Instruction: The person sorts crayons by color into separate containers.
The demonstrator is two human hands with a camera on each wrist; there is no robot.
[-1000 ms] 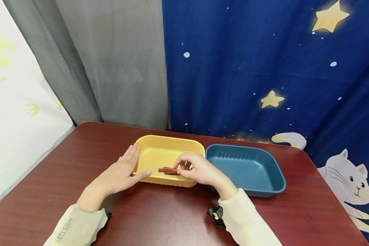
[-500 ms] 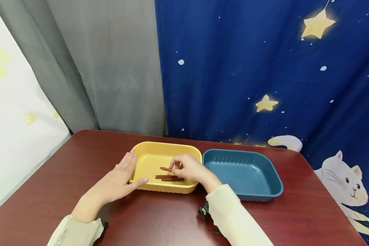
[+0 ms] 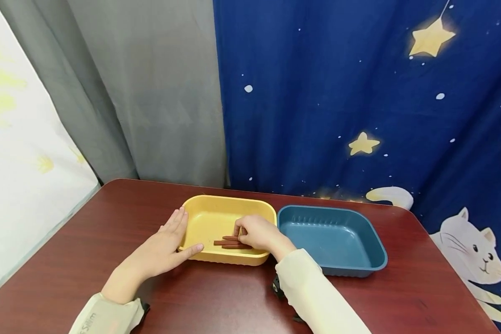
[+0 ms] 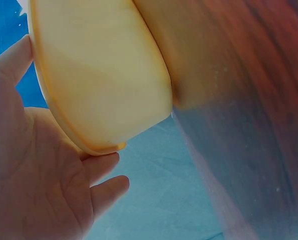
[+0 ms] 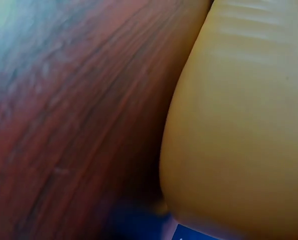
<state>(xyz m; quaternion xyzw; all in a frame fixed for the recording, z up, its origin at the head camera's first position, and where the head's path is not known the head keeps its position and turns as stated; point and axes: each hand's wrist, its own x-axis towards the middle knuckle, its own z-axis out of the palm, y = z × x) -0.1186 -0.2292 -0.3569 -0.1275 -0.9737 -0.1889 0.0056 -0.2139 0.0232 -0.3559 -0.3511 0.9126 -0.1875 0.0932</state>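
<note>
A yellow tub (image 3: 217, 200) stands on the dark red table (image 3: 108, 218). Three thin brown sticks (image 3: 227, 242) lie together on its floor near the front wall. My right hand (image 3: 256, 234) reaches into the tub with its fingers curled over the sticks' right ends, pinching them. My left hand (image 3: 167, 239) rests outside the tub's front left corner, fingers straight along the side wall and thumb along the front wall. In the left wrist view the palm (image 4: 33, 185) lies against the tub's rim (image 4: 103, 75). The right wrist view shows only the tub's outer wall (image 5: 244, 125) and the table, not the hand.
A dark blue tub (image 3: 338, 211) with nothing in it stands right beside the yellow one. Grey and star-patterned blue curtains hang close behind the table's far edge. The table's right edge lies just past the blue tub.
Half a second ago my right hand held one stick tilted above the others; that stick now lies level with them. My left hand has stayed on the tub's corner.
</note>
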